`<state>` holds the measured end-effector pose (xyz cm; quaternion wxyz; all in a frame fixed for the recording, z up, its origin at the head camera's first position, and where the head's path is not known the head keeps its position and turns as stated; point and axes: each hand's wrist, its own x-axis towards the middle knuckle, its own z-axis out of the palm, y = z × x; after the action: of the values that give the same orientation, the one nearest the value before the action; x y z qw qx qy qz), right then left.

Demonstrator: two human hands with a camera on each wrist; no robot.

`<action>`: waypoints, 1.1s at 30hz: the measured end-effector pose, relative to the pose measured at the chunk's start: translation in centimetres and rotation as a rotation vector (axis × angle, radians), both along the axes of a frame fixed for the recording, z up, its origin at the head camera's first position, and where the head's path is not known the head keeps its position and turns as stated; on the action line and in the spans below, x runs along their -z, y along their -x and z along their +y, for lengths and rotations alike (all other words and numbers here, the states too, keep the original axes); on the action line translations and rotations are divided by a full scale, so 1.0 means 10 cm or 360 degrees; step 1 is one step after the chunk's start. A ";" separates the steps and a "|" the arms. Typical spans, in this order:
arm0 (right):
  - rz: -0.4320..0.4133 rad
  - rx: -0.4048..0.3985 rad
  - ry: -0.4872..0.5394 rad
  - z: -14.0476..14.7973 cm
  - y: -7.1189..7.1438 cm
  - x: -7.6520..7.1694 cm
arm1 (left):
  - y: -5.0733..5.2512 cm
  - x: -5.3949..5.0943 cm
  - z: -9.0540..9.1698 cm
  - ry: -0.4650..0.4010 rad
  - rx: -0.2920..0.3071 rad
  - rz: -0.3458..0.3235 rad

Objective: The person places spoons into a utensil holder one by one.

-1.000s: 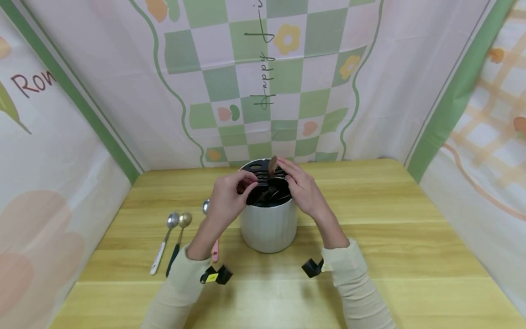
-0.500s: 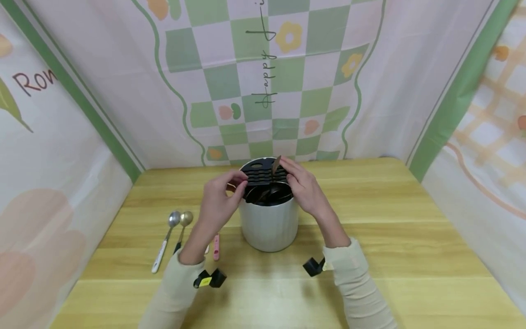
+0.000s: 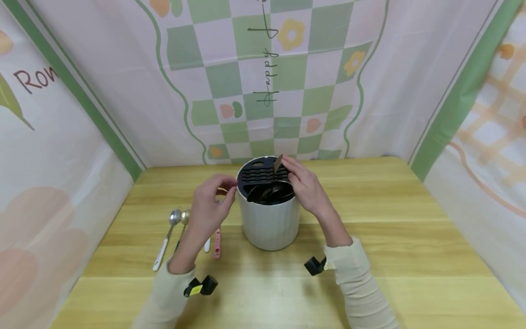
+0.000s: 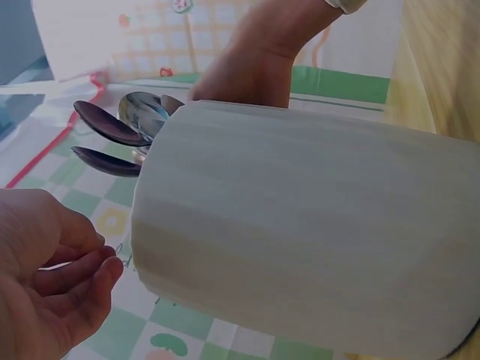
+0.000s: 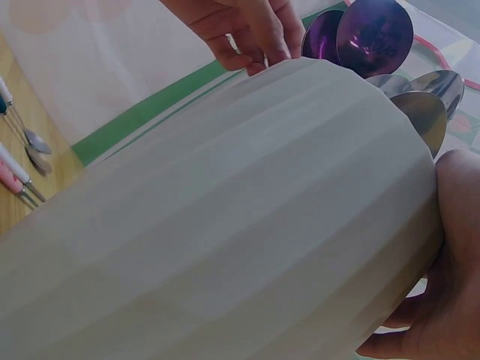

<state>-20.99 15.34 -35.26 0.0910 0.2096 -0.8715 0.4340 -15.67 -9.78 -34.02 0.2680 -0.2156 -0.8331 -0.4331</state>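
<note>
A pale ribbed cylindrical utensil holder (image 3: 270,224) with a black slotted top (image 3: 265,175) stands upright on the table. Dark spoons (image 3: 276,192) lean in its front opening, and one narrow brown spoon bowl (image 3: 278,163) sticks up at the back right. The left wrist view shows a dark purple spoon (image 4: 111,124) and others jutting past the rim. Beside the left rim, my left hand (image 3: 211,201) has loosely bent fingers with nothing visible between them. My right hand (image 3: 306,187) rests along the right side of the holder, fingers extended near the brown spoon.
Left of the holder lie a white-handled spoon (image 3: 162,252), a gold-bowled spoon (image 3: 186,216) partly behind the left arm, a pink handle (image 3: 218,244) and another white handle (image 3: 207,245). A patterned cloth (image 3: 263,73) hangs behind the wooden table (image 3: 411,246).
My left hand has drawn back left from over the holder's top to beside its rim, uncovering the slots and dark spoons. The right hand has stayed nearly in place.
</note>
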 end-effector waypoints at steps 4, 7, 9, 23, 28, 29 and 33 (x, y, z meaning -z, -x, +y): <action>0.0000 -0.0001 0.0007 0.00 -0.01 -0.01 | -0.05 0.04 -0.08 0.0058 -0.0044 -0.0038; -0.0004 0.0000 0.0004 0.00 0.00 -0.01 | -0.08 0.08 -0.16 0.0092 -0.0068 -0.0076; -0.0005 0.0000 -0.0003 0.00 0.00 0.00 | -0.11 0.12 -0.21 0.0112 -0.0093 -0.0099; 0.0001 -0.0004 0.0013 0.01 0.02 0.00 | -0.22 0.42 -0.60 0.0124 -0.0307 -0.0334; -0.0006 0.0009 0.0009 0.02 0.02 -0.01 | -0.24 0.47 -0.70 0.0159 -0.0348 -0.0363; -0.0010 0.0009 0.0009 0.02 0.02 -0.01 | -0.24 0.48 -0.72 0.0166 -0.0355 -0.0372; -0.0022 0.0000 0.0016 0.00 0.01 -0.01 | -0.27 0.54 -0.82 0.0201 -0.0398 -0.0443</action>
<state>-21.13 15.38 -35.18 0.0862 0.2062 -0.8698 0.4399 -12.99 -17.94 -39.45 0.1878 -0.0649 -0.9080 -0.3690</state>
